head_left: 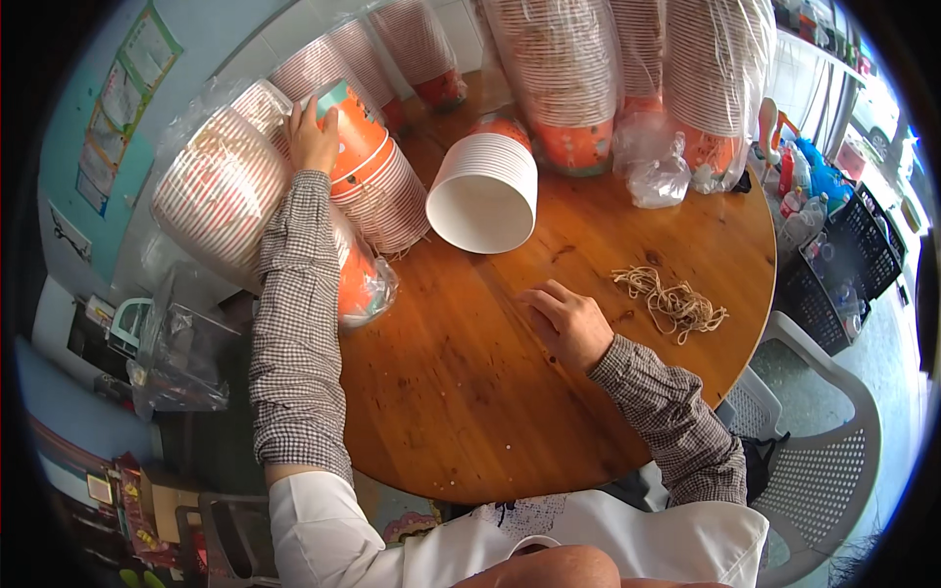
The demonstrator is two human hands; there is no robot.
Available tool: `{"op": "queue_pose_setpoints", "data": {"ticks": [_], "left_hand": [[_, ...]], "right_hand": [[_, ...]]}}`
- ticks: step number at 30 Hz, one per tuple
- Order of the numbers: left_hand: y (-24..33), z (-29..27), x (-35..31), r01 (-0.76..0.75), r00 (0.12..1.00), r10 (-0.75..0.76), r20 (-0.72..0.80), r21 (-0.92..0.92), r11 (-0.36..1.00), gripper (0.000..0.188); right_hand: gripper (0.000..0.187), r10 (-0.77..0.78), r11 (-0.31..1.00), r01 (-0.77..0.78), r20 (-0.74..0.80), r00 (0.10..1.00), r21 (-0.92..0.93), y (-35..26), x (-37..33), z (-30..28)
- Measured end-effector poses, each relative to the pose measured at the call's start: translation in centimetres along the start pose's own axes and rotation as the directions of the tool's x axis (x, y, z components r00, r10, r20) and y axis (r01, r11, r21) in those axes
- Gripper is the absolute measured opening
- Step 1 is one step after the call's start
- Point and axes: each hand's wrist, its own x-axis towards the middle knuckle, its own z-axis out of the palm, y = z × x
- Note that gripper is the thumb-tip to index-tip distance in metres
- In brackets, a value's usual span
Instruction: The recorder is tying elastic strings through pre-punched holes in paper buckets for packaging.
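My left hand (314, 139) reaches far across the table and touches the left side of an orange paper bucket (355, 132) at the top of a stack standing upside down. Its fingers are apart, and I see no grip round the bucket. Right of that stack, a short nest of white-lined paper buckets (482, 196) lies on its side, mouth toward me. My right hand (569, 321) is over the middle of the table, fingers loosely bent and apart, with nothing visible in them. A tangle of tan string (676, 304) lies to its right.
Tall plastic-wrapped bucket stacks (554, 78) line the far side of the round wooden table (470, 392). Another wrapped stack (221, 186) leans beside my left forearm. Crumpled clear plastic (655, 162) sits at the back right. A grey plastic chair (833, 441) and black crates (833, 284) stand right of the table.
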Motion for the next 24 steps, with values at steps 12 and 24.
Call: {"op": "queue_pose_setpoints", "data": {"ticks": [12,24], "left_hand": [[6.3,-2.4,-11.0,-0.278,0.96,0.27,-0.079,-0.41,0.868,0.04],[12.7,1.1,-29.0,0.257,0.867,0.162,0.471,-0.703,0.663,0.021]], "right_hand": [[0.014,0.188,0.961,-0.206,-0.112,0.976,-0.183,5.1,0.1,-0.7],[0.017,0.545,0.661,-0.572,-0.213,0.811,-0.486,11.2,-2.3,-8.1]]}}
